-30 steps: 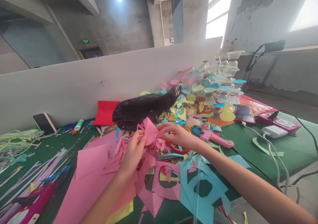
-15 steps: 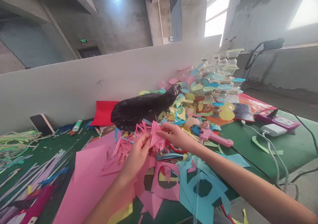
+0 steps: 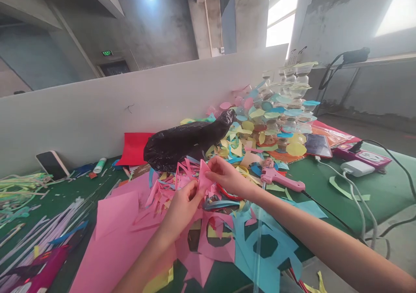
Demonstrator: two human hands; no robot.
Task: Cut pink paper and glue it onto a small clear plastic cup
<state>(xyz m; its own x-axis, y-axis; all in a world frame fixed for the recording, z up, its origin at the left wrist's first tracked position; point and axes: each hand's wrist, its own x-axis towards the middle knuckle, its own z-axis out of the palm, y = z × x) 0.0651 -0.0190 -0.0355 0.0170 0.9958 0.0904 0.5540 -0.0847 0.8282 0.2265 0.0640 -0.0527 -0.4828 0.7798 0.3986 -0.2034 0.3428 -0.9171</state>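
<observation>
A bright window (image 3: 282, 17) lights grey walls (image 3: 159, 33) behind a white partition (image 3: 81, 106).

Bare forearms (image 3: 152, 243) angled inward — left hand (image 3: 182, 200) lower, right hand (image 3: 231, 179) higher — fingers (image 3: 215, 163) of both curled, pinching.

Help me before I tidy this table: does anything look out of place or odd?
Yes. The pink glue gun lies among loose paper scraps, with a long clear stick running from it across the blue cut-out sheet, which looks untidy. A yellow strip also shows beyond the table edge, apparently fallen.
</observation>
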